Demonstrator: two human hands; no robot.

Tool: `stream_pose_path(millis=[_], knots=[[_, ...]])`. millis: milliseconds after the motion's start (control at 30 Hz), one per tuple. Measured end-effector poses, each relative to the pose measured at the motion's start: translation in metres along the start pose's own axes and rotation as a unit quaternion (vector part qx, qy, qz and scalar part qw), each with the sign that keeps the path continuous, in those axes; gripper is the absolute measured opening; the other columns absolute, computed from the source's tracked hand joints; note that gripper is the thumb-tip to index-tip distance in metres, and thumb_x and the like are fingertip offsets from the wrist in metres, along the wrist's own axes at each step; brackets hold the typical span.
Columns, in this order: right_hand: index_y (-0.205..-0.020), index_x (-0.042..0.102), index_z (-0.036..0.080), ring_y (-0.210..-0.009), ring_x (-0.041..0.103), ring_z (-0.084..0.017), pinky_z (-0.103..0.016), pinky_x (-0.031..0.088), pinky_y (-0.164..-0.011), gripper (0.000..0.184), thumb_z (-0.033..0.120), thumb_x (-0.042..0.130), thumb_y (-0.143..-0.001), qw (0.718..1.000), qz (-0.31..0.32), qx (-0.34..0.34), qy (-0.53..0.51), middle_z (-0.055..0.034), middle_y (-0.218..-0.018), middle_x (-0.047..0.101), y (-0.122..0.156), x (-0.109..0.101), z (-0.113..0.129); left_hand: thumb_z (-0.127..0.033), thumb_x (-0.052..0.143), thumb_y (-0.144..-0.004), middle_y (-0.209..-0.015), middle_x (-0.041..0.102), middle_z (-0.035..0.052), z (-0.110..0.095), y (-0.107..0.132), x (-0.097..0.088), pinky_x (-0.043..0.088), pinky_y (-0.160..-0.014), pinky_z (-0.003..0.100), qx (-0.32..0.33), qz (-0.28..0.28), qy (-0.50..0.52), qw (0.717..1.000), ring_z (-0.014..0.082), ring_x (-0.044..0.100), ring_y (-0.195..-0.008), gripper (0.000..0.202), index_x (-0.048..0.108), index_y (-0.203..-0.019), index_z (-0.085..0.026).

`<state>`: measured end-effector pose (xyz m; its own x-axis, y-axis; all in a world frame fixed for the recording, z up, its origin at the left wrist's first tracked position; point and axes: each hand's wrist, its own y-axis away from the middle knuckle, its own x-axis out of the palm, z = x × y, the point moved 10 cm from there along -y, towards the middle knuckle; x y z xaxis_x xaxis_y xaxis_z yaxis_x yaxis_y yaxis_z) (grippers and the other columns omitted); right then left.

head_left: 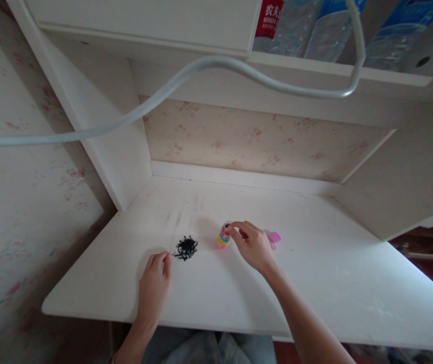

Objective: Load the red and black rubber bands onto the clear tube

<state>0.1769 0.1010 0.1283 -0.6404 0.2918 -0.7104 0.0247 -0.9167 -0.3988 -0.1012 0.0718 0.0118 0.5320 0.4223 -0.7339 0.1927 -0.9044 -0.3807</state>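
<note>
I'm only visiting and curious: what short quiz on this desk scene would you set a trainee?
1. True or false: the left hand lies on the white desk, fingertips close to the pile of small black pieces.
2. What do the right hand fingertips touch? A) the black pile B) the striped little container C) the grey cable
3. Fill in: the pink piece lies just to the ___ of the right hand.
Key: 1 true; 2 B; 3 right.
</note>
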Motion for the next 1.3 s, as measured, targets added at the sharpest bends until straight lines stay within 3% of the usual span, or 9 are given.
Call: stream_pose_path(millis=[167, 433, 567, 700, 833, 1033, 1167, 1300], knots=[[-0.092, 0.069, 0.019, -0.058, 0.050, -0.012, -0.023, 0.037, -0.056, 0.035, 0.046, 0.046, -0.089, 0.995, -0.042, 0.039, -0.082, -0.0027, -0.073, 0.064, 0.011, -0.007, -0.020, -0.040, 0.040, -0.090, -0.094, 0.064, 0.0062, 0.006, -0.003, 0.001, 0.048, -0.075, 0.033, -0.030, 0.007, 0.019, 0.999, 0.0210, 0.061, -0.085, 0.030, 0.061, -0.092, -0.018], [-0.096, 0.068, 0.017, -0.074, 0.058, -0.018, -0.025, 0.043, -0.063, 0.042, 0.050, 0.044, -0.088, 0.967, -0.006, 0.167, -0.190, -0.0060, -0.085, 0.068, 0.073, 0.038, -0.091, -0.047, 0.048, -0.085, -0.090, 0.066, 0.0047, 0.020, -0.010, -0.001, 0.048, -0.070, 0.031, -0.073, 0.010, 0.065, 0.995, 0.0180, 0.061, -0.071, 0.033, 0.063, -0.090, -0.019], [-0.091, 0.068, 0.018, -0.078, 0.061, -0.019, -0.026, 0.044, -0.068, 0.040, 0.048, 0.041, -0.090, 0.972, 0.016, 0.169, -0.161, -0.0068, -0.088, 0.069, 0.097, 0.049, -0.094, -0.047, 0.051, -0.085, -0.084, 0.064, 0.0041, 0.016, -0.011, -0.019, 0.047, -0.068, 0.029, -0.062, -0.050, 0.075, 0.994, 0.0167, 0.059, -0.071, 0.032, 0.065, -0.086, -0.018], [-0.094, 0.067, 0.023, -0.081, 0.062, -0.017, -0.024, 0.042, -0.071, 0.036, 0.042, 0.037, -0.093, 0.989, 0.070, 0.102, -0.079, -0.0044, -0.092, 0.069, 0.099, 0.056, -0.072, -0.041, 0.055, -0.084, -0.079, 0.053, 0.0021, -0.029, -0.012, -0.048, 0.045, -0.067, 0.028, 0.033, -0.146, 0.051, 0.987, 0.0116, 0.049, -0.062, 0.027, 0.067, -0.082, -0.017], [-0.095, 0.066, 0.025, -0.080, 0.063, -0.016, -0.023, 0.041, -0.069, 0.036, 0.039, 0.033, -0.095, 0.992, 0.086, 0.088, -0.031, -0.0029, -0.091, 0.068, 0.098, 0.058, -0.067, -0.036, 0.056, -0.085, -0.078, 0.048, 0.0002, -0.091, -0.022, -0.051, 0.044, -0.061, 0.024, 0.095, -0.123, 0.111, 0.982, 0.0083, 0.044, -0.057, 0.022, 0.068, -0.084, -0.018], [-0.095, 0.066, 0.024, -0.078, 0.063, -0.016, -0.023, 0.041, -0.068, 0.037, 0.038, 0.031, -0.096, 0.993, 0.079, 0.087, -0.032, -0.0032, -0.088, 0.068, 0.098, 0.055, -0.068, -0.038, 0.052, -0.087, -0.083, 0.050, 0.0009, -0.155, -0.048, -0.009, 0.043, -0.058, 0.022, 0.097, -0.007, 0.224, 0.970, 0.0085, 0.048, -0.062, 0.025, 0.068, -0.088, -0.020], [-0.095, 0.065, 0.024, -0.076, 0.063, -0.016, -0.023, 0.041, -0.068, 0.036, 0.036, 0.031, -0.096, 0.993, 0.075, 0.085, -0.038, -0.0033, -0.085, 0.067, 0.097, 0.051, -0.066, -0.041, 0.050, -0.088, -0.084, 0.050, 0.0021, -0.171, -0.056, 0.018, 0.045, -0.062, 0.022, 0.110, 0.015, 0.238, 0.965, 0.0106, 0.050, -0.069, 0.029, 0.069, -0.090, -0.020], [-0.095, 0.066, 0.024, -0.077, 0.063, -0.015, -0.022, 0.040, -0.069, 0.034, 0.034, 0.033, -0.096, 0.993, 0.070, 0.081, -0.045, -0.0029, -0.085, 0.067, 0.096, 0.050, -0.067, -0.041, 0.051, -0.088, -0.085, 0.049, 0.0021, -0.176, -0.057, 0.030, 0.045, -0.065, 0.023, 0.130, 0.015, 0.224, 0.966, 0.0102, 0.050, -0.070, 0.029, 0.070, -0.092, -0.020]])
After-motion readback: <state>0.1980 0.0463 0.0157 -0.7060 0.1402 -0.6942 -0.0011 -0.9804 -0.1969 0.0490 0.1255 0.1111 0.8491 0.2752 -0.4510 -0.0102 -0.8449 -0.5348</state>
